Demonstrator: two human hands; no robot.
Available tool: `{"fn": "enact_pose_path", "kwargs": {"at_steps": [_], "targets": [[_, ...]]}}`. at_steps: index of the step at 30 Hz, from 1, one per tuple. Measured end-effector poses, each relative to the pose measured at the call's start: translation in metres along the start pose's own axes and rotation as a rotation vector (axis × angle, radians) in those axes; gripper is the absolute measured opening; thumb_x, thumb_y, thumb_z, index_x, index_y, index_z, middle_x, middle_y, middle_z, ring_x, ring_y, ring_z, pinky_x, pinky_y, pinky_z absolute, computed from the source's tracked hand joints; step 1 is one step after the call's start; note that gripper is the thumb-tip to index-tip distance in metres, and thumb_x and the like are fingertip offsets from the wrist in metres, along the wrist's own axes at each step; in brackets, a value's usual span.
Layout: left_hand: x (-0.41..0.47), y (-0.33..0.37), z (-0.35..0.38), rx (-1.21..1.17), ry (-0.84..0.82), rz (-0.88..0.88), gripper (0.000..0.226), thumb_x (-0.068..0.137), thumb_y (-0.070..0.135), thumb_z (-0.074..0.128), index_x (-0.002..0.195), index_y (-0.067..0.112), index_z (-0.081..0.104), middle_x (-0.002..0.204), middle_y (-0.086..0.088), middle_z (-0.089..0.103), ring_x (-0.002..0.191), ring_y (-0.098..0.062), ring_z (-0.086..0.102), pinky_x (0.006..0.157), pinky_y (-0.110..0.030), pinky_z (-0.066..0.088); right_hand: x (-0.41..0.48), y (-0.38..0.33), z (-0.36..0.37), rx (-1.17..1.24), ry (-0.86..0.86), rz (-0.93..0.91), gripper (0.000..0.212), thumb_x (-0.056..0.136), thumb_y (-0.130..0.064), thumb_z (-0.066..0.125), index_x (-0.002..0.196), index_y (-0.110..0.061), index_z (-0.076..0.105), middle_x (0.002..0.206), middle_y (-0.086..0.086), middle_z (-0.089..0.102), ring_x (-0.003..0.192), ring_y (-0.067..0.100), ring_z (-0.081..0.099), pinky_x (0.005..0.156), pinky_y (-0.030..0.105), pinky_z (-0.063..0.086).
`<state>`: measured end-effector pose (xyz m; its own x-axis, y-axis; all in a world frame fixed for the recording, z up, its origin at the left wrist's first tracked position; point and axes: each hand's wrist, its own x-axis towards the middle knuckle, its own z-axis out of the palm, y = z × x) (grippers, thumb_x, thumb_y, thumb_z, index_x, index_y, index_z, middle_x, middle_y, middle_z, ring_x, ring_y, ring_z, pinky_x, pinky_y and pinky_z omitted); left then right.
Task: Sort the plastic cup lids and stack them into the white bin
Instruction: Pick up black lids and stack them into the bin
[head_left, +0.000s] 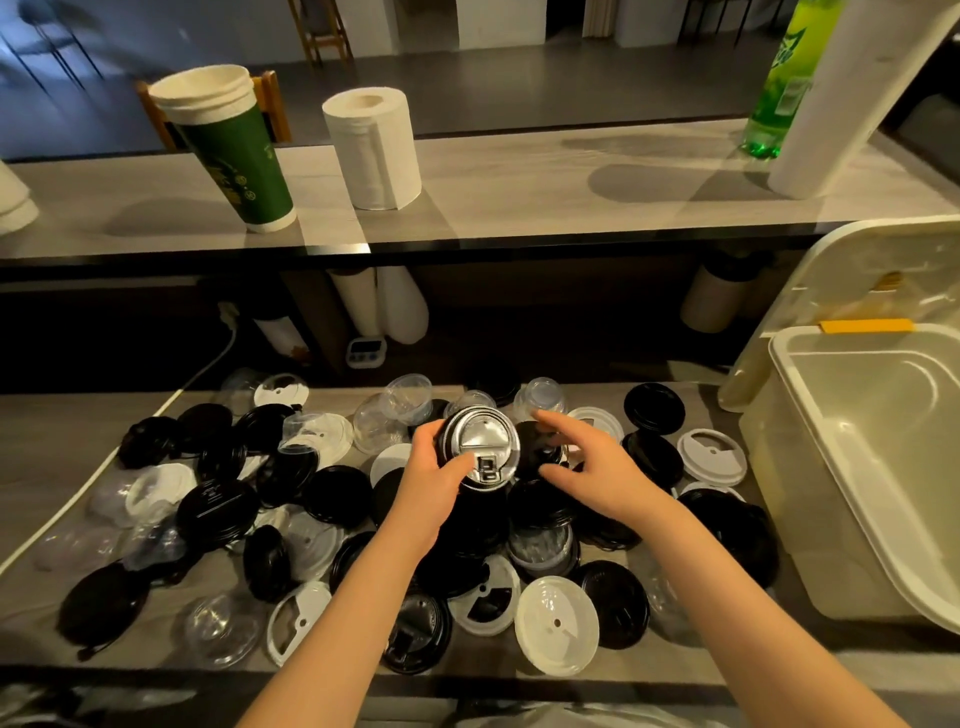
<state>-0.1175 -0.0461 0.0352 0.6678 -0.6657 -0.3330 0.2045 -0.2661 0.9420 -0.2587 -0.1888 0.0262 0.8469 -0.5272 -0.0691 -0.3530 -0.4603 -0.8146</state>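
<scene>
Left hand (434, 467): fingers curl round a stack of lids (480, 444), left of the white bin (857, 395).
Right hand (597, 467): fingers spread, maybe touching a black lid (535, 447), nearer the bin.
Loose lids (332, 499): left of the bin.

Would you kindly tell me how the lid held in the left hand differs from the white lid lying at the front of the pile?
The held lid is dark-rimmed with a glossy top and a flap-type opening; the white lid is matte with a small central hole. The held lid is gripped by the left hand, raised and tilted; the white lid lies flat, untouched. Both are round cup lids.
</scene>
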Motion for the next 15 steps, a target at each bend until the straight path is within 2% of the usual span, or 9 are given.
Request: {"fn": "enact_pose_path", "kwargs": {"at_steps": [3,5,7,11,15], "targets": [[0.006,-0.006,-0.014,-0.037,0.115,-0.008,0.042,0.088,0.000,0.054,0.123,0.021,0.043,0.111,0.003,0.058,0.108,-0.020,0.057,0.097,-0.043,0.047,0.003,0.022,0.008,-0.205,-0.019,0.191,0.047,0.091,-0.023,0.059,0.136,-0.019,0.046,0.124,0.004,0.059,0.111,0.021,0.056,0.083,0.024,0.043],[0.009,-0.012,-0.023,-0.012,0.169,-0.019,0.042,0.087,0.001,0.055,0.122,0.022,0.044,0.115,0.001,0.058,0.107,-0.020,0.057,0.095,-0.041,0.048,0.004,0.032,0.020,-0.300,-0.132,0.268,0.053,0.089,-0.039,0.058,0.136,-0.017,0.046,0.124,0.007,0.059,0.111,0.025,0.055,0.088,0.031,0.046],[0.010,-0.019,-0.030,0.020,0.191,-0.036,0.046,0.088,0.005,0.057,0.128,0.022,0.042,0.118,0.001,0.057,0.107,-0.018,0.056,0.091,-0.038,0.047,0.006,0.035,0.032,-0.388,-0.223,0.327,0.066,0.085,-0.054,0.056,0.138,-0.017,0.041,0.129,0.008,0.053,0.119,0.027,0.048,0.096,0.037,0.043],[0.014,-0.027,-0.039,0.011,0.200,-0.060,0.053,0.087,0.005,0.059,0.134,0.019,0.039,0.122,0.000,0.055,0.111,-0.019,0.055,0.095,-0.039,0.045,0.011,0.035,0.049,-0.587,-0.268,0.352,0.078,0.082,-0.066,0.051,0.141,-0.018,0.035,0.132,0.008,0.052,0.125,0.029,0.042,0.107,0.042,0.034],[0.020,-0.028,-0.043,-0.007,0.189,-0.072,0.052,0.085,0.007,0.061,0.131,0.020,0.040,0.120,-0.002,0.058,0.109,-0.020,0.057,0.095,-0.040,0.047,0.013,0.032,0.053,-0.529,-0.237,0.360,0.078,0.080,-0.060,0.058,0.142,-0.019,0.035,0.135,0.007,0.048,0.126,0.028,0.042,0.107,0.039,0.034]]}}
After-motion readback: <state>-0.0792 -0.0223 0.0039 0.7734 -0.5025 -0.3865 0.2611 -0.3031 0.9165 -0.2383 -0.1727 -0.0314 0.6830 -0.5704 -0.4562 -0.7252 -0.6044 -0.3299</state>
